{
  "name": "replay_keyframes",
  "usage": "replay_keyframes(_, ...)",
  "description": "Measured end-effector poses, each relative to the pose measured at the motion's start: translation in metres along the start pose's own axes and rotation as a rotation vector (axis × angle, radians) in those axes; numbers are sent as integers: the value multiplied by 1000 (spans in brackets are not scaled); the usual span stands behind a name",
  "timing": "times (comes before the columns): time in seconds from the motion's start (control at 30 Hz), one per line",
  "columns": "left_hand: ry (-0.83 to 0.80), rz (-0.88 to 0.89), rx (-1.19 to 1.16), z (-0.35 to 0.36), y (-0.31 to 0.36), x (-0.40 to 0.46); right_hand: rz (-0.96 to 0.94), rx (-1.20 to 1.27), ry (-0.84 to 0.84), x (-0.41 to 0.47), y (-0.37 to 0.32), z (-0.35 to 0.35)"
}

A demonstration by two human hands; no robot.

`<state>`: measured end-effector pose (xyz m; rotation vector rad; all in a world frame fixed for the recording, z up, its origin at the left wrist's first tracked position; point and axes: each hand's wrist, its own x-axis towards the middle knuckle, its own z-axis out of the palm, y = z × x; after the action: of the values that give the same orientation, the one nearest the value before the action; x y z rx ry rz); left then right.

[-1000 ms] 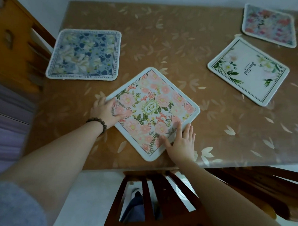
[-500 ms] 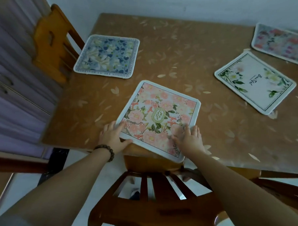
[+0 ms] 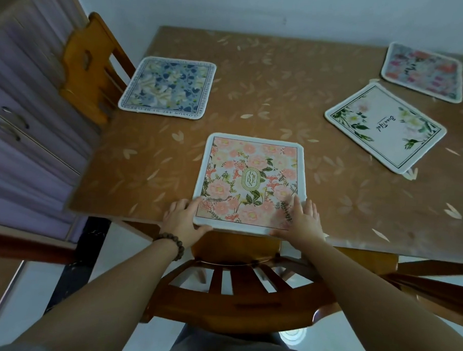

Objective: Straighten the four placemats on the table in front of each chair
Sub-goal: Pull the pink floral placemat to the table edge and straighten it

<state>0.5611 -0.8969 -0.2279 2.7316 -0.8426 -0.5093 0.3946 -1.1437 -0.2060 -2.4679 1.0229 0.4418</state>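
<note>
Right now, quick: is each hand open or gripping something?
Left hand: open, fingers resting at the pink placemat corner.
Right hand: open, flat on it.

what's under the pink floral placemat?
Brown leaf-print table. Pink floral placemat lies flat on it; left hand and right hand touch its near corners. Anything beneath is covered.

Single head-worn wide-angle view, from above the near edge of the table (image 3: pixel 255 96), facing forward and down. Close to that edge, right over the chair back (image 3: pixel 235 305) there. Far right corner of table soft, probably lens-bent.
</note>
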Motion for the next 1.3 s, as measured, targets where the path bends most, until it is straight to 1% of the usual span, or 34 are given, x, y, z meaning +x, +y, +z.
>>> replay_keyframes(0.1, -93, -33, 31, 4, 2, 3, 35, -22, -26, -2, 8, 1)
replay_keyframes(0.17, -148, -23, 59, 8, 7, 6, 10, -30, -42, -3, 10, 3)
replay_keyframes(0.27, -135, -21, 58, 13, 14, 9, -51, 10, -19, -3, 10, 8)
replay_keyframes(0.43, -136, -30, 60, 9, 15, 17, -91, 80, 20, -2, 15, 10)
replay_keyframes(0.5, -141, -54, 64, 6, 13, 19, -148, 97, 23, 0, 13, 7)
replay_keyframes(0.6, -144, -72, 43, 3, 8, 20, -268, 123, -11, 5, -10, 7)
replay_keyframes(0.67, -143, -63, 35, 1, 6, 20, -243, 162, 16, 5, -23, 11)
replay_keyframes(0.77, -140, -52, 46, 2, 5, 21, -104, 98, 128, 4, -20, 14)
replay_keyframes(0.87, -152, -56, 56, 5, 4, 19, -26, 103, 91, 2, -4, 13)
replay_keyframes(1.0, -147, -69, 82, 7, 6, 17, -46, 94, 24, -1, -4, 20)
replay_keyframes(1.3, -54, -91, 3, 6, -3, 9, -73, 112, 45, -4, -12, 31)
